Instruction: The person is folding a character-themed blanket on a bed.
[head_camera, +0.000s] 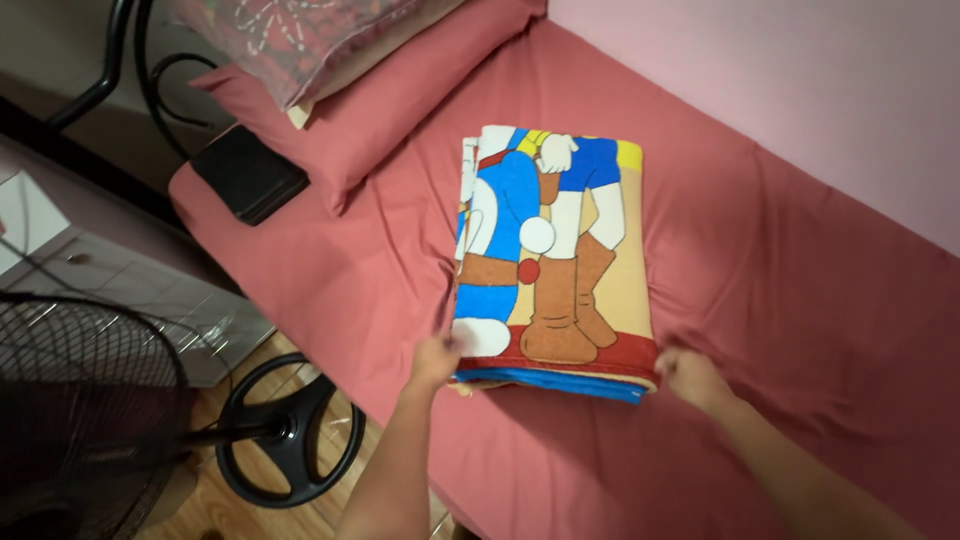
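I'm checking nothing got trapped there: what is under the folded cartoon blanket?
The folded cartoon blanket lies on the red bedsheet, which shows all around it. Both hands, left hand and right hand, are at its near corners. Anything beneath is covered.

Hidden and cut off

Both hands' fingertips tuck out of sight at the folded blanket's near corners; the fan and patterned pillow run off frame.

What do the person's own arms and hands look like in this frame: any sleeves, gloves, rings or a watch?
Both forearms are bare, with no sleeve in view. The left hand and right hand wear no gloves, and no watch, bracelet or ring is visible from this angle.
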